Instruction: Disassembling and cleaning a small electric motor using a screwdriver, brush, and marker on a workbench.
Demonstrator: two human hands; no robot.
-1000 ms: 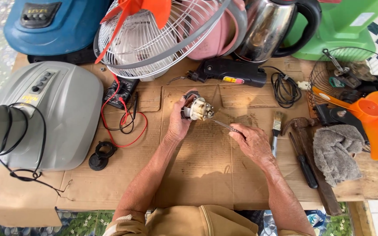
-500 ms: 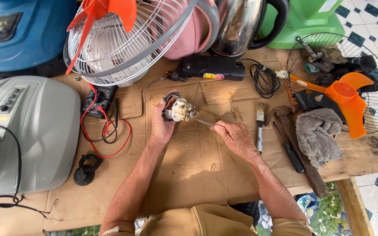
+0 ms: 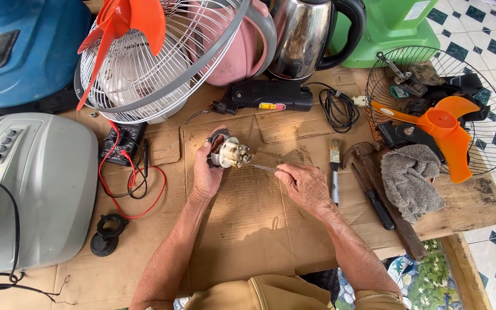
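The left hand (image 3: 206,172) grips a small motor (image 3: 228,152) just above the cardboard-covered table (image 3: 259,229), fingers wrapped around its body, its shaft end pointing right. The right hand (image 3: 304,185) pinches a thin metal tool (image 3: 262,167), fingers closed on it; the tool lies almost level, left to right, its tip touching the motor's face.

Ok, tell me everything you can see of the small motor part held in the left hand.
The small motor part is a compact round piece with a dark metal outer shell and a cream, plastic-looking end that faces right and carries small brassy terminals. The left hand cups it from behind and below, holding it above the cardboard sheet. A thin metal tool, pinched in the right hand, reaches its tip to the cream end. Finer detail is too small to tell.
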